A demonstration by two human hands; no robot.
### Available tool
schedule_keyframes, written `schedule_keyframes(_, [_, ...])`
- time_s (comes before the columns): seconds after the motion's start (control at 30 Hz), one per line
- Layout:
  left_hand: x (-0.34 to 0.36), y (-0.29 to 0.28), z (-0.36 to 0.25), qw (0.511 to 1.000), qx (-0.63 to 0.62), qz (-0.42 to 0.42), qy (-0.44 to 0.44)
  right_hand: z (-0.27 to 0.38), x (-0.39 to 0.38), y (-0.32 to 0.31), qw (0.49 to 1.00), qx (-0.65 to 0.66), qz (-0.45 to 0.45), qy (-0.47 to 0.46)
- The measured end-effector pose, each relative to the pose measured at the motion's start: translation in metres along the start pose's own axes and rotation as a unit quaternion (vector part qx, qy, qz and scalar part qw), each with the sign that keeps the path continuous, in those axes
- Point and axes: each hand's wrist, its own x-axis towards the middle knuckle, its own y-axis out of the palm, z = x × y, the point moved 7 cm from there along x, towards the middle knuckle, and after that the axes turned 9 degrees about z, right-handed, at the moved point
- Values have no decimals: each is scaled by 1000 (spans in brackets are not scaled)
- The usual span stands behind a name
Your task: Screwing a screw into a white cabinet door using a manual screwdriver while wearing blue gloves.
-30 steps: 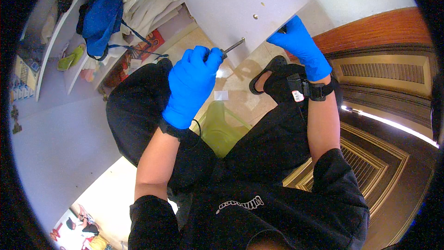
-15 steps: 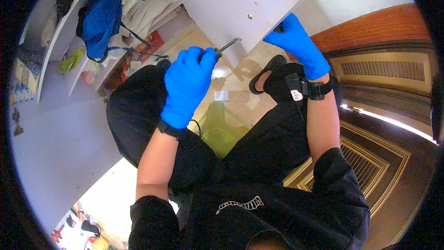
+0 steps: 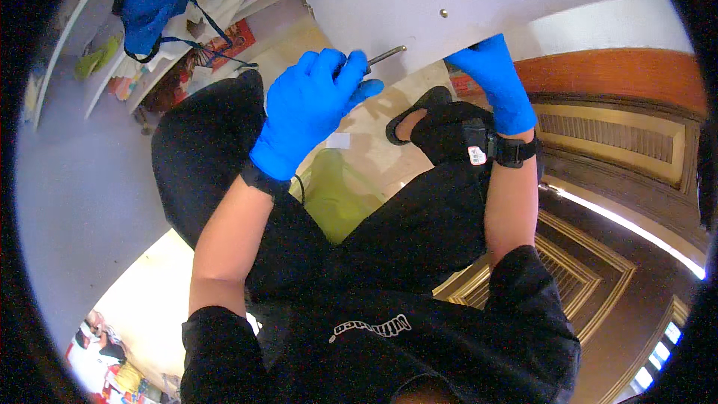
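Pale floor and a carved wooden door (image 3: pixel 621 172) frame a seated person in black clothes. Overhead, a large white panel (image 3: pixel 419 0) fills the upper middle of the view, with a small brass fitting (image 3: pixel 444 13) on its face. Its lower edge is gripped by the gloved right hand (image 3: pixel 493 82). Left hand (image 3: pixel 310 108), also blue-gloved, is closed around a thin metal tool (image 3: pixel 383 55) whose tip meets that edge.
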Motion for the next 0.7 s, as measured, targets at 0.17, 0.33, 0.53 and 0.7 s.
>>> schedule_keyframes(0.17, [4,0,7,997,-58,-51,-4,-3,-4,-1,999,-4,-3,39])
schedule_keyframes(0.33, [4,13,19,987,-146,45,-59,0,-12,-4,997,-13,-48,52])
schedule_keyframes(0.53, [-2,22,27,981,-181,43,-61,6,-12,-2,977,-205,-20,61])
schedule_keyframes(0.7, [-6,20,26,962,-264,27,-61,-6,-10,-2,942,-300,30,150])
